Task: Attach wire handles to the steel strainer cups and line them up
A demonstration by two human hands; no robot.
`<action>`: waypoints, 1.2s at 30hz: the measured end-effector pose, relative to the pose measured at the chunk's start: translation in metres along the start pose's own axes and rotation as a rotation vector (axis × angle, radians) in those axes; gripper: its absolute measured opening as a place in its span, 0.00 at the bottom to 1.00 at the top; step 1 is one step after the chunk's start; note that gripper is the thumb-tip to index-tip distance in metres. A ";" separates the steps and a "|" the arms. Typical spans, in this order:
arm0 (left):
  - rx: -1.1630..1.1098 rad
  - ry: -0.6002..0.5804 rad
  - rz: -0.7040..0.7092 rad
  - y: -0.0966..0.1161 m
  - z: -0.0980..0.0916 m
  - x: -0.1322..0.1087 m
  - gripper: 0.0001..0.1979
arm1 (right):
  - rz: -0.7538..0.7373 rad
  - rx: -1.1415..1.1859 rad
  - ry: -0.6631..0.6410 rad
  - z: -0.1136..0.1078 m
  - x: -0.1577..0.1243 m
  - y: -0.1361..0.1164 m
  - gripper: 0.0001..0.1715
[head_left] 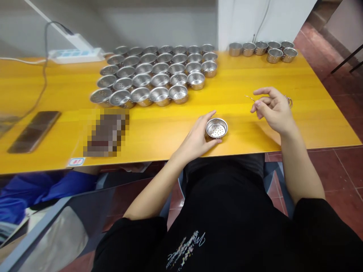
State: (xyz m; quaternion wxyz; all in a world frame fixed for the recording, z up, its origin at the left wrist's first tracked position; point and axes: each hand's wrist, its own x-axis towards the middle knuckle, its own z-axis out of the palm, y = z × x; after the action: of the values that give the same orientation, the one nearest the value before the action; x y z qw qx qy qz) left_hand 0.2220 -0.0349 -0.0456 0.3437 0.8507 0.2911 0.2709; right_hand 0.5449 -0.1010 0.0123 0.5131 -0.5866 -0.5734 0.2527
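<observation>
A small metal cup [217, 128] with a perforated bottom sits upright near the front edge of the table. My left hand [194, 138] curls round its left side, thumb at the near side and fingers at the far side. To the right, above the table, my right hand [273, 107] is closed in a pinch on a thin twisted strand [250, 98] that pokes out to the left. Whether it is wire or cord I cannot tell. Small loops [288, 101] show at the back of that hand; their link to the strand is hidden.
Rows of similar metal cups [160, 96] fill the middle back of the yellow table [238, 79]. Several more cups [274, 55] stand at the back right. At the left lie a phone [35, 131], a blurred dark object [106, 134] and a power strip [76, 55] with cables.
</observation>
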 end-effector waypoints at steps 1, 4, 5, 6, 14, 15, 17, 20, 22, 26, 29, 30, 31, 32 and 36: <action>-0.009 -0.005 -0.013 -0.001 0.000 0.000 0.54 | 0.018 0.050 -0.022 0.007 0.000 0.000 0.24; -0.023 -0.029 -0.044 -0.002 0.002 0.000 0.61 | 0.067 0.170 -0.082 0.022 0.000 0.000 0.25; -0.027 -0.032 -0.042 -0.002 0.003 0.000 0.63 | 0.086 0.204 -0.098 0.025 0.000 0.000 0.24; -0.035 -0.030 -0.031 -0.002 0.003 0.000 0.65 | 0.108 0.236 -0.114 0.028 -0.001 0.001 0.24; -0.106 0.080 0.028 -0.010 0.005 0.003 0.59 | 0.216 0.396 -0.244 0.043 -0.004 0.012 0.31; -0.095 0.099 0.022 -0.011 0.005 0.003 0.56 | 0.212 0.386 -0.252 0.044 -0.004 0.012 0.33; -0.053 0.118 0.006 -0.011 0.003 0.004 0.48 | 0.194 0.371 -0.261 0.046 -0.005 0.011 0.36; -0.004 0.087 -0.028 -0.004 -0.001 0.008 0.44 | 0.181 0.394 -0.263 0.045 -0.005 0.009 0.36; 0.015 0.014 -0.041 0.002 -0.005 0.014 0.45 | 0.182 0.414 -0.265 0.045 -0.004 0.008 0.36; 0.085 -0.095 0.021 0.016 -0.014 0.037 0.44 | 0.129 0.410 -0.271 0.044 -0.006 0.007 0.37; 0.122 -0.213 0.138 0.019 -0.029 0.064 0.43 | 0.065 0.380 -0.277 0.043 -0.007 0.003 0.36; 0.114 -0.268 0.169 0.018 -0.035 0.075 0.43 | 0.042 0.361 -0.279 0.042 -0.005 0.000 0.36; 0.101 -0.329 0.196 0.016 -0.042 0.085 0.42 | 0.017 0.330 -0.282 0.041 -0.001 -0.003 0.35; 0.077 -0.382 0.221 0.012 -0.048 0.096 0.41 | -0.010 0.290 -0.291 0.040 0.005 -0.006 0.35; -0.176 -0.520 0.234 -0.018 -0.056 0.128 0.38 | -0.170 0.153 -0.427 0.042 0.050 -0.010 0.38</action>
State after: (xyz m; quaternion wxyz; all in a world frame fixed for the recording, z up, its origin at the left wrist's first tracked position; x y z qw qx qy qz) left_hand 0.2668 0.0865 0.0090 0.4456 0.8863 0.0686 0.1058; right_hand 0.5145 -0.0428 0.0215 0.4425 -0.4288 -0.6955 0.3695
